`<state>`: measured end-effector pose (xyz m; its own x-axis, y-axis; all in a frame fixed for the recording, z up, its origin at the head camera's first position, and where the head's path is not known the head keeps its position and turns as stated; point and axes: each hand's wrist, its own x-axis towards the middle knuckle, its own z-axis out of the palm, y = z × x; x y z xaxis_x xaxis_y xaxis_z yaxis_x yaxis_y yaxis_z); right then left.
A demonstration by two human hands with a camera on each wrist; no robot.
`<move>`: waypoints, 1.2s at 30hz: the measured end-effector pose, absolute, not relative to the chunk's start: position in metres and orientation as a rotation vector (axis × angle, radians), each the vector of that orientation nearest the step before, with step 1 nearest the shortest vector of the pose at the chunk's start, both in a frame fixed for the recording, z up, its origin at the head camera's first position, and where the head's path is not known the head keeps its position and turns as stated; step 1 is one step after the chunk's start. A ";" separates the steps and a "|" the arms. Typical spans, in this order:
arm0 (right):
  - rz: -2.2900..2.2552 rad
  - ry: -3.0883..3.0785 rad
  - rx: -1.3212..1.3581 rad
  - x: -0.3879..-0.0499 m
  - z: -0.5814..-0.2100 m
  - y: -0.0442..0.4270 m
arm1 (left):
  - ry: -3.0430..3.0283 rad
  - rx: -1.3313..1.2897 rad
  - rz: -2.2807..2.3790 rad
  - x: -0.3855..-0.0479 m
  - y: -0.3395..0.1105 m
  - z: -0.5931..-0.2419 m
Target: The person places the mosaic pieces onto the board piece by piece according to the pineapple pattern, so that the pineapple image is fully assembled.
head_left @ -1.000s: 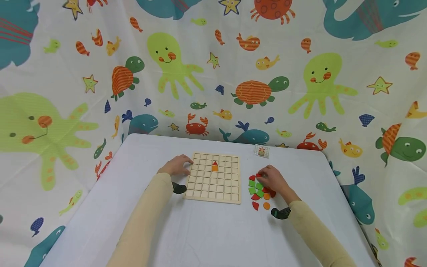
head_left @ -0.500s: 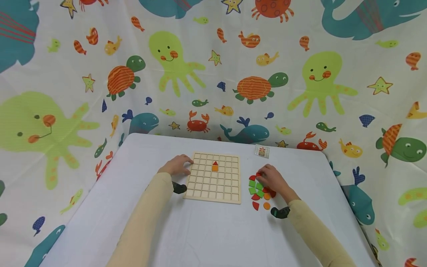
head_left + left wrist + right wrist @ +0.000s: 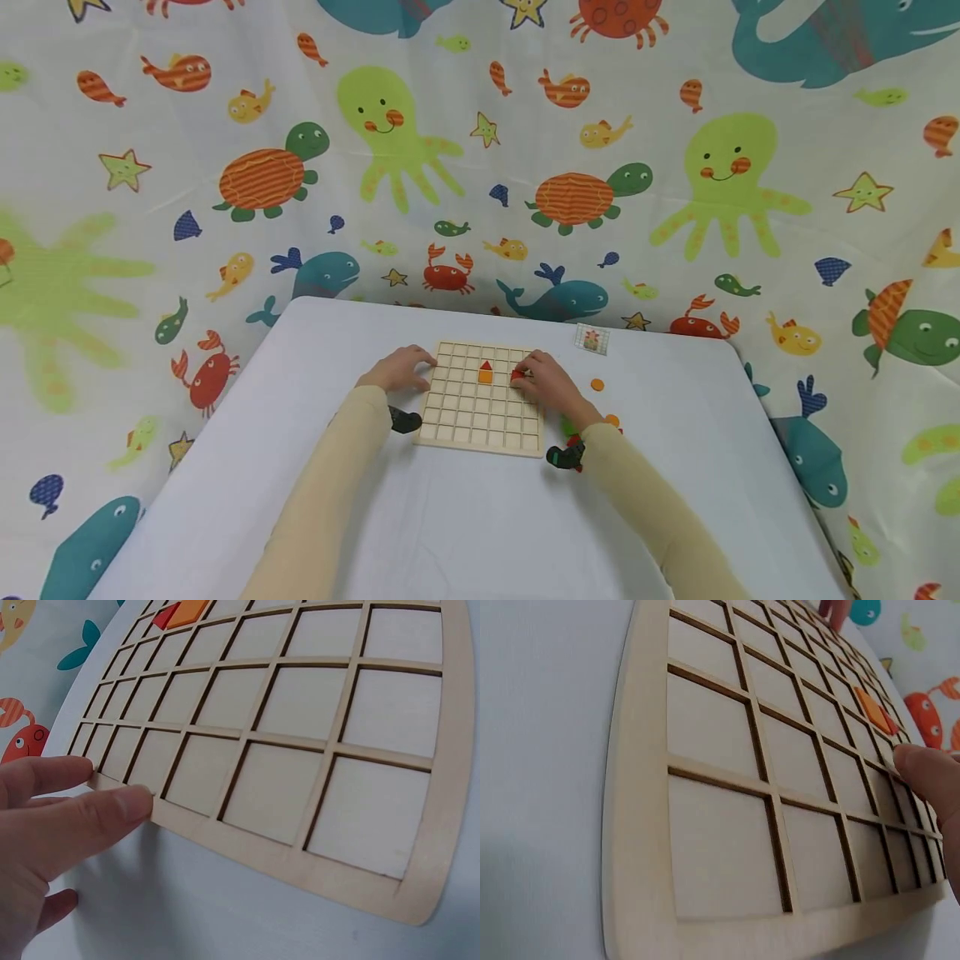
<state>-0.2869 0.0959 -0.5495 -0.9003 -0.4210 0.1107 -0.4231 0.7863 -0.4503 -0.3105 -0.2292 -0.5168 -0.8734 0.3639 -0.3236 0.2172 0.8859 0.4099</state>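
A wooden grid board [image 3: 480, 421] lies on the white table. An orange square [image 3: 486, 377] sits in one of its upper cells, with a red triangle [image 3: 487, 365] just above it. My left hand [image 3: 397, 371] is at the board's left edge; in the left wrist view the thumb [image 3: 124, 806] touches the rim. Over the board's upper right my right hand [image 3: 557, 390] pinches a small red piece [image 3: 517, 375], mostly covered by the fingers. Its exact shape cannot be told. The right wrist view shows the thumb [image 3: 922, 769] but not the piece.
Right of the board lie loose pieces, partly hidden under my right forearm: a green piece [image 3: 567, 427] and an orange disc [image 3: 612, 420] among them. Another orange disc [image 3: 597, 384] lies apart. A small picture card [image 3: 592, 338] is near the table's far edge.
My right hand has moved left from the pile to over the board, carrying a red piece. An orange disc it had covered now shows. The left hand stays at the board's edge.
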 end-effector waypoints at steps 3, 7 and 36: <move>0.713 -2.995 0.756 -0.291 -0.552 0.079 | 2.659 0.438 0.512 -0.310 -0.229 -0.516; 0.688 -3.012 0.771 -0.293 -0.552 0.067 | 2.657 0.453 0.509 -0.311 -0.228 -0.515; 0.807 -3.023 0.685 -0.294 -0.550 0.061 | 2.655 0.444 0.514 -0.311 -0.229 -0.515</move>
<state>-0.2941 0.0614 -0.5501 -0.9067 -0.4189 0.0500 -0.3880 0.7816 -0.4885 -0.3106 -0.2291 -0.5153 -0.8704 0.3744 -0.3197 0.2279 0.8820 0.4124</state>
